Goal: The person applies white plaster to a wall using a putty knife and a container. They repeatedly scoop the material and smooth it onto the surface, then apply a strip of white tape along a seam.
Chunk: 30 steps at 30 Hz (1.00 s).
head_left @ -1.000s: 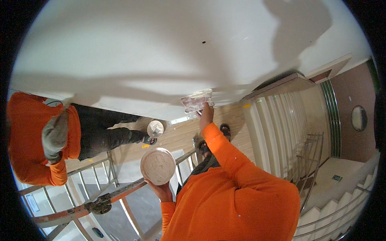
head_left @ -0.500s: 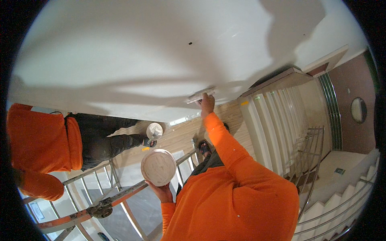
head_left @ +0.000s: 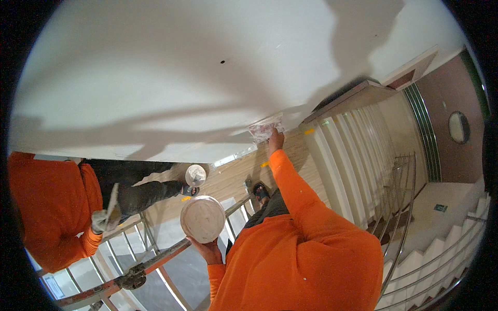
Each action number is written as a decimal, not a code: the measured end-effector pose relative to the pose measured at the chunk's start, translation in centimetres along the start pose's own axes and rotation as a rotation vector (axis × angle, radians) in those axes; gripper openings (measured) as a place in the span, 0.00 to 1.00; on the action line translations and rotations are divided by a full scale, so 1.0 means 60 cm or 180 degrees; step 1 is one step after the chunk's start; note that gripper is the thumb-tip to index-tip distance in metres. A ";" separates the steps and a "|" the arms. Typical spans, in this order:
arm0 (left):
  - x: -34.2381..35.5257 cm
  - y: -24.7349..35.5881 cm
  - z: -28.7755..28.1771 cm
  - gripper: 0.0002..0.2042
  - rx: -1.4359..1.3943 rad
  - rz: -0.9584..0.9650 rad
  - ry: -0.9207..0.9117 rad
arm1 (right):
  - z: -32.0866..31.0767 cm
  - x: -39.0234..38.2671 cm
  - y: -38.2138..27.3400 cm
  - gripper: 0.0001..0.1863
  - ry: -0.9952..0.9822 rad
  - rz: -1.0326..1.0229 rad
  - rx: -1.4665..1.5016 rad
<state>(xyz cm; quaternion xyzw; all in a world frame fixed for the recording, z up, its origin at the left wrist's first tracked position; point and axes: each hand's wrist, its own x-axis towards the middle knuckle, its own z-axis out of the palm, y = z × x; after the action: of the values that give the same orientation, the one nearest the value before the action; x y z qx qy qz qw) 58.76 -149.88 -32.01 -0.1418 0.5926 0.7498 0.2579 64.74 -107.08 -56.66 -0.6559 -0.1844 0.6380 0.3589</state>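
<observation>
My right hand point(head_left: 276, 140) grips a flat, putty-smeared scraper point(head_left: 263, 128) at the white wall point(head_left: 145, 72), which carries a small dark hole point(head_left: 222, 61) and broad shadows. In my left hand point(head_left: 206, 250), low in the middle, is a round tub point(head_left: 202, 216) with pinkish-grey paste inside, held above a metal railing point(head_left: 155, 255). At the left, a co-worker in orange point(head_left: 46, 202) has a gloved hand point(head_left: 98, 222) on a pale flat tool point(head_left: 113, 205).
A small bucket point(head_left: 195, 175) stands on the wooden floor point(head_left: 228, 177) by the co-worker's foot. At the right, stairs descend point(head_left: 345, 155) beside a steel handrail point(head_left: 410, 217); more curved steps point(head_left: 436, 254) lie lower right. A ledge point(head_left: 347, 101) juts from the wall.
My right hand has moved rightward along the wall, the scraper turning edge-on, then showing its face again. The view has shifted. The co-worker's gloved hand dropped from sight and shows again, lower.
</observation>
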 end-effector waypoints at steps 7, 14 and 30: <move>0.005 0.002 0.012 0.38 -0.0015 -0.0122 -0.0152 | -0.010 -0.054 0.002 0.21 -0.0107 -0.0378 0.1390; -0.007 0.016 0.011 0.38 -0.0042 -0.0207 -0.0153 | -0.067 0.041 -0.134 0.17 0.0264 -0.0399 0.0097; -0.038 0.064 0.046 0.40 -0.0024 -0.0332 -0.0364 | -0.177 0.120 -0.179 0.16 0.1306 -0.1761 -0.1315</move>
<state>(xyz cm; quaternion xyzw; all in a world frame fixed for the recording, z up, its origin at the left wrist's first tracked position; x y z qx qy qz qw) 58.77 -148.38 -27.00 -0.1304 0.5659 0.7444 0.3295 78.19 -97.34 -54.90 -0.7537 -0.4029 0.3224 0.4070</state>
